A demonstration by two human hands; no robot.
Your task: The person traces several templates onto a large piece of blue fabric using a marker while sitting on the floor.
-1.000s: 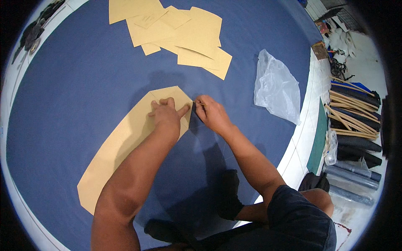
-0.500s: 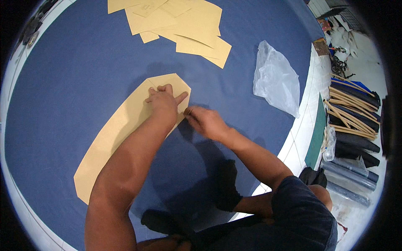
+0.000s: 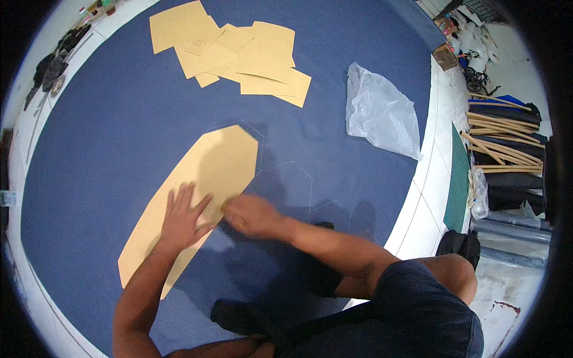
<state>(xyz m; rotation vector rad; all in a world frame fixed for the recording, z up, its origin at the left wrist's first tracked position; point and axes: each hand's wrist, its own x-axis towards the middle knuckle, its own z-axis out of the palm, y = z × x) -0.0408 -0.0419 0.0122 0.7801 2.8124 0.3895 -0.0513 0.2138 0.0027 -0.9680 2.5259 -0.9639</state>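
Observation:
A long tan paper pattern [image 3: 225, 156] with angled corners lies slantwise on dark blue cloth [image 3: 89, 161]. My left hand [image 3: 182, 221] is spread flat on the pattern near its middle, fingers apart. At the pattern's right edge my right hand [image 3: 253, 216] is closed, its fingertips pinching something small that they mostly hide. Thin white lines [image 3: 311, 192] run on the cloth right of the pattern, and one follows its far end a little way out from the paper.
Several overlapping tan paper pieces [image 3: 262, 51] lie at the far side of the cloth. A crumpled clear plastic bag [image 3: 382, 113] rests at the right. Beyond the cloth's edge are white floor tiles [image 3: 425, 194], wooden sticks [image 3: 501, 128] and dark rolls [image 3: 513, 230].
Both hands have moved nearer to me along the pattern, the left from its far end to around the middle. White lines now show where the hands were. The view has shifted slightly.

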